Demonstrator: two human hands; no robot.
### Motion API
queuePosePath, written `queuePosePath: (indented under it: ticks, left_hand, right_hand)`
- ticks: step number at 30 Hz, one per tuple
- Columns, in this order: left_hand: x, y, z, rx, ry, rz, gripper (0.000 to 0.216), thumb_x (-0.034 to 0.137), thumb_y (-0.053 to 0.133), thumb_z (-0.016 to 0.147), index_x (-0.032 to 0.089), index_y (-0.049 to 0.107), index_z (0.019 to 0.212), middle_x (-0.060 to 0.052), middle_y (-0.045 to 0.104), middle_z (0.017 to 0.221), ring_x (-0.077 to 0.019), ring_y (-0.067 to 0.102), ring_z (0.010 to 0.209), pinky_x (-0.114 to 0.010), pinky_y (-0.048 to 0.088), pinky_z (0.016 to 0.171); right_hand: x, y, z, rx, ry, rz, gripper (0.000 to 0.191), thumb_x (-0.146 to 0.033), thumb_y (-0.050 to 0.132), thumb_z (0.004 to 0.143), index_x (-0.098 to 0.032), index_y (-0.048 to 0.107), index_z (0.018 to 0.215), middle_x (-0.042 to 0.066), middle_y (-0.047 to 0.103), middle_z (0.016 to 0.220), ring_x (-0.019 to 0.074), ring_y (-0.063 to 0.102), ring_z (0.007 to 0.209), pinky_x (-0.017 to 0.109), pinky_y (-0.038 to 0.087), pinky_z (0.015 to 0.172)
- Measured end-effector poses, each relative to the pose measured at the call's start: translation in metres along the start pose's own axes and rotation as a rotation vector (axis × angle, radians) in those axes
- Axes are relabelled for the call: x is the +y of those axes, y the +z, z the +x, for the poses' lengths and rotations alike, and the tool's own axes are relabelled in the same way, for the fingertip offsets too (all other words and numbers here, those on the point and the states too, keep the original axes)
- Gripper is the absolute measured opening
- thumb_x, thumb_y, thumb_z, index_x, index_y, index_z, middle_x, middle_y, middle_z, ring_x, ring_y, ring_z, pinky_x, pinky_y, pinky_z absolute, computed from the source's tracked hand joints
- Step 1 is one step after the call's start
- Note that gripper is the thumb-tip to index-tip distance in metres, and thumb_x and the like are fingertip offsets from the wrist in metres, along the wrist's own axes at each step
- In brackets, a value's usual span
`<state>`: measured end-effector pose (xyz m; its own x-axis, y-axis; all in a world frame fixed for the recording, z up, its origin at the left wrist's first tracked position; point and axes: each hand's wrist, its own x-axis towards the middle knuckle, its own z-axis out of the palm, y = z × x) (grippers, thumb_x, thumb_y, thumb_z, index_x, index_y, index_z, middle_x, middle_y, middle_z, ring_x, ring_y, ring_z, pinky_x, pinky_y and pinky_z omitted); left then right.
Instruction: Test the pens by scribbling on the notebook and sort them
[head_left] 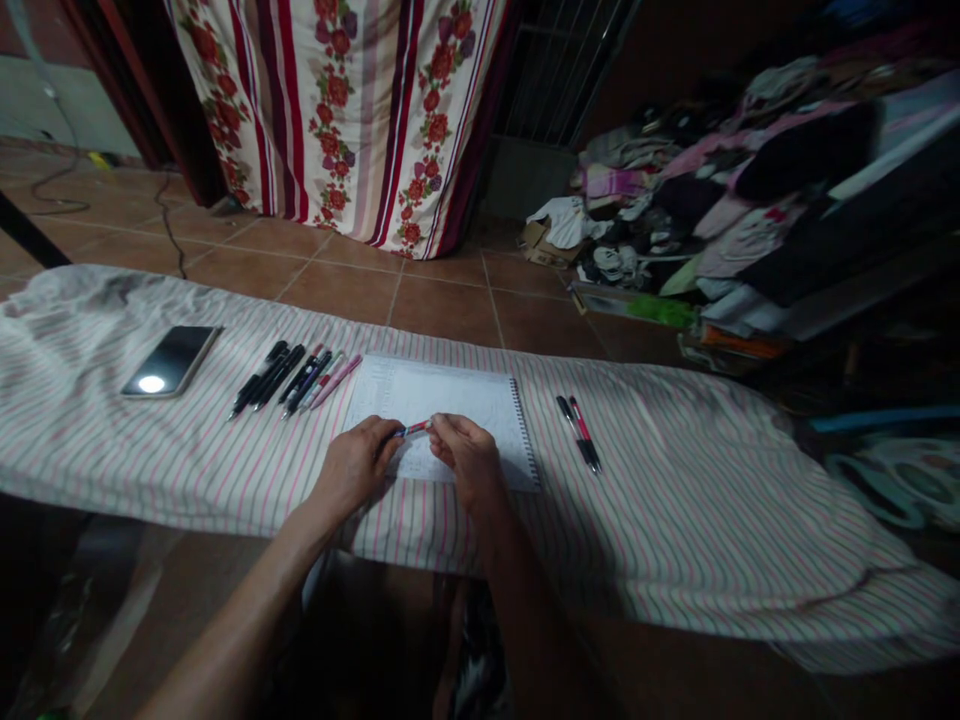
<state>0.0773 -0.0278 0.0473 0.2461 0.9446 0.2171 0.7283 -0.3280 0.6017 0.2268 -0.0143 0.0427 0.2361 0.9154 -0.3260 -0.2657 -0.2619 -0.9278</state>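
Above a spiral notebook [487, 400] with faintly marked pages, both of my hands hold one slim pen [417, 427] with red, white and blue on its barrel. My left hand [361, 455] pinches its left end, and my right hand [466, 450] pinches the other end. The fingers cover both tips, so I cannot see whether it is capped. To the left of the notebook lie several pens [289, 378], mostly dark, with a pink one closest to the paper. Two more pens [580, 435], one black and one red with black, rest to its right.
A phone [171, 362] with a bright reflection lies at the left on the striped cloth [690, 500] covering the table. Beyond the table are a tiled floor [442, 300] and a floral curtain [337, 110]. Clothes [675, 190] are heaped at the back right.
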Motion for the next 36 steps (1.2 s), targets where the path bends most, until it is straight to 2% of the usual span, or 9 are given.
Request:
queuePosePath:
  ticks: [5, 10, 18, 22, 25, 30, 33, 36]
  left_hand:
    - [0.0011, 0.0005, -0.0012, -0.043, 0.024, 0.088, 0.030, 0.030, 0.036, 0.088, 0.020, 0.060, 0.102, -0.007, 0.064, 0.087, -0.0185, 0.060, 0.078, -0.026, 0.042, 0.069]
    - [0.0023, 0.0014, -0.0023, -0.054, 0.011, 0.126, 0.032, 0.030, 0.034, 0.088, 0.020, 0.061, 0.102, -0.007, 0.063, 0.084, -0.0190, 0.060, 0.077, -0.026, 0.041, 0.067]
    - [0.0043, 0.0025, -0.0009, -0.052, -0.091, -0.023, 0.031, 0.030, 0.037, 0.087, 0.019, 0.064, 0.097, -0.007, 0.068, 0.085, -0.0200, 0.062, 0.076, -0.027, 0.041, 0.067]
    - [0.0049, 0.0029, -0.0010, -0.025, -0.091, 0.004, 0.031, 0.030, 0.037, 0.087, 0.019, 0.063, 0.099, -0.009, 0.068, 0.090, -0.0218, 0.062, 0.081, -0.028, 0.042, 0.068]
    - [0.0042, 0.0052, -0.0015, 0.001, -0.094, 0.022, 0.032, 0.031, 0.036, 0.087, 0.020, 0.063, 0.100, -0.008, 0.069, 0.090, -0.0213, 0.063, 0.080, -0.028, 0.042, 0.069]
    - [0.0024, 0.0073, -0.0015, 0.030, -0.107, 0.023, 0.030, 0.032, 0.038, 0.086, 0.021, 0.063, 0.100, -0.008, 0.068, 0.093, -0.0220, 0.062, 0.083, -0.029, 0.042, 0.070]
    - [0.0028, 0.0069, -0.0015, 0.013, -0.069, 0.063, 0.031, 0.031, 0.037, 0.087, 0.021, 0.062, 0.100, -0.008, 0.067, 0.092, -0.0218, 0.062, 0.082, -0.028, 0.042, 0.069]
    - [0.0042, 0.0062, -0.0019, -0.012, -0.037, 0.166, 0.032, 0.031, 0.033, 0.088, 0.021, 0.061, 0.101, -0.008, 0.066, 0.089, -0.0202, 0.062, 0.079, -0.026, 0.041, 0.065]
  right_hand:
    - [0.0014, -0.0029, 0.0032, 0.025, -0.044, -0.080, 0.026, -0.041, 0.069, 0.055, -0.018, 0.065, 0.067, -0.001, 0.061, 0.064, 0.0079, 0.050, 0.053, 0.020, 0.044, 0.050]
    - [0.0058, -0.0037, 0.0084, 0.014, -0.164, -0.149, 0.022, -0.039, 0.066, 0.058, -0.018, 0.064, 0.065, -0.001, 0.061, 0.060, 0.0108, 0.052, 0.055, 0.022, 0.042, 0.052]
    - [0.0012, -0.0008, 0.0053, 0.001, -0.244, -0.158, 0.021, -0.036, 0.064, 0.062, -0.017, 0.065, 0.071, -0.001, 0.062, 0.062, 0.0109, 0.052, 0.056, 0.023, 0.043, 0.056]
    - [0.0019, 0.0036, 0.0044, -0.065, -0.163, -0.014, 0.029, -0.037, 0.066, 0.059, -0.018, 0.066, 0.080, 0.003, 0.066, 0.077, 0.0115, 0.057, 0.063, 0.024, 0.046, 0.059]
    - [0.0014, 0.0048, 0.0027, -0.026, -0.087, 0.047, 0.036, -0.042, 0.066, 0.060, -0.019, 0.066, 0.087, 0.005, 0.066, 0.087, 0.0129, 0.060, 0.069, 0.023, 0.048, 0.058]
    - [0.0004, -0.0009, 0.0043, 0.014, -0.063, -0.140, 0.034, -0.048, 0.066, 0.059, -0.016, 0.062, 0.069, 0.001, 0.060, 0.063, 0.0084, 0.050, 0.050, 0.019, 0.036, 0.042]
    - [0.0017, -0.0036, 0.0072, 0.004, -0.099, -0.162, 0.031, -0.046, 0.067, 0.058, -0.016, 0.061, 0.063, -0.002, 0.054, 0.053, 0.0062, 0.041, 0.043, 0.020, 0.032, 0.041]
    - [0.0024, -0.0038, 0.0078, 0.007, -0.111, -0.139, 0.030, -0.044, 0.068, 0.056, -0.016, 0.061, 0.061, -0.003, 0.051, 0.049, 0.0066, 0.040, 0.043, 0.021, 0.032, 0.042]
